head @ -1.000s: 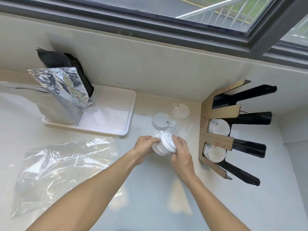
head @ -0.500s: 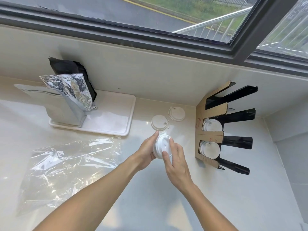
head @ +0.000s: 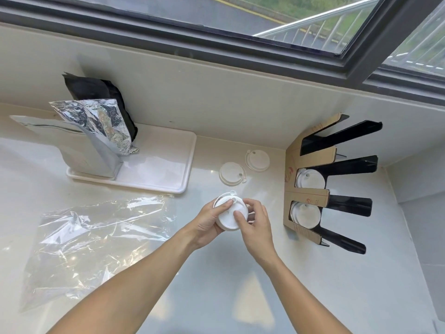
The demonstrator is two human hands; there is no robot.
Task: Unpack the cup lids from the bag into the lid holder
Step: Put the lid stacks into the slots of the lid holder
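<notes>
We've got both hands on a white lid stack (head: pixel 230 214) above the bench (head: pixel 313 285): left hand (head: pixel 209 221) cups it from the side, right hand (head: pixel 255 226) fingers pinch its top lid. Two loose lids (head: pixel 231 174) lie flat near the back wall. Lid holder (head: pixel 310 189) stands right, two slots already holding lids. Clear plastic bag (head: pixel 96 242) lies flat, left.

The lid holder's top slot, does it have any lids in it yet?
No, the top slot of the lid holder shows only black walls, while white lids sit in the middle slot and the bottom slot.
</notes>
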